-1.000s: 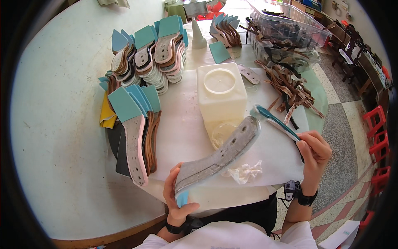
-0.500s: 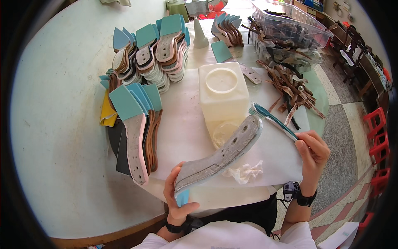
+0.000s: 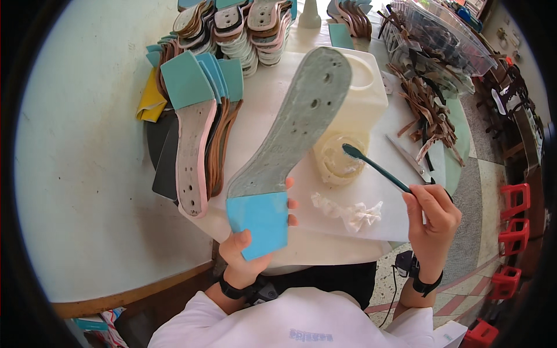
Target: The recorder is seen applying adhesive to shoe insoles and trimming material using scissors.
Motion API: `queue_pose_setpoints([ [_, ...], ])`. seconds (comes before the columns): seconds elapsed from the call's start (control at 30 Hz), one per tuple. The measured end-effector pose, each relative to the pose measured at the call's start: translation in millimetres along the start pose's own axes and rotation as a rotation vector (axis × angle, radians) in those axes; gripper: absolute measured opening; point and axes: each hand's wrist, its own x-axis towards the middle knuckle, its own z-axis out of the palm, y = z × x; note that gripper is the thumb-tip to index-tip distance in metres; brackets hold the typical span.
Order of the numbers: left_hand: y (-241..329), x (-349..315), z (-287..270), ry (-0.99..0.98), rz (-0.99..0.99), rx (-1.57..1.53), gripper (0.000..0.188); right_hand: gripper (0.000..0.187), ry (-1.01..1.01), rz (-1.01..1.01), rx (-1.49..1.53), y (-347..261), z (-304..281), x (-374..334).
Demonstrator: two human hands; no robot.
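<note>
My left hand [image 3: 243, 252] is closed on the blue front part of a grey shoe insole [image 3: 290, 119], thumb on its face and fingertips showing past the right edge. The insole stands tilted up, its rounded, holed end away from me. In my right hand [image 3: 432, 211] a dark green toothbrush [image 3: 380, 169] is pinched by its handle. Its head is over the round opening [image 3: 335, 178] of a whitish plastic jug [image 3: 371, 87] holding pale paste; whether the bristles touch the paste is hidden. The insole covers part of the jug.
Stacked insoles [image 3: 194, 133] with blue-green fronts stand at the left, more behind. Crumpled tissue [image 3: 351, 214] lies near the front edge, and scissors [image 3: 413, 162] lie right of the jug. Brown strips [image 3: 426, 110] and a clear plastic bin [image 3: 447, 35] are at the back right.
The toothbrush has gone from the insole's far end down to the jug's round opening. My left hand has turned the insole more upright, so its face and blue front show. The view has shifted.
</note>
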Motion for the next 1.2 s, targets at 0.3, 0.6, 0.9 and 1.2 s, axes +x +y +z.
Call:
queue_pose_setpoints([
  [0.3,5.3,-2.0,-15.9,-0.225,-0.111,-0.180,0.095,0.011,-0.053,-0.113,-0.270,-26.1,5.9,13.8],
  [0.6,34.4,-5.1,-5.1,-0.158,-0.391,0.042,0.071,0.011,-0.082,-0.101,-0.318,-39.4,-2.0,11.5],
  [0.9,34.0,1.2,-9.2,-0.108,-0.241,0.210,0.058,0.010,-0.116,-0.141,-0.341,-39.6,0.6,18.3],
  [1.2,27.1,5.7,-11.8,0.056,-0.083,0.266,0.054,0.009,-0.130,-0.166,-0.340,-34.8,2.5,17.8],
])
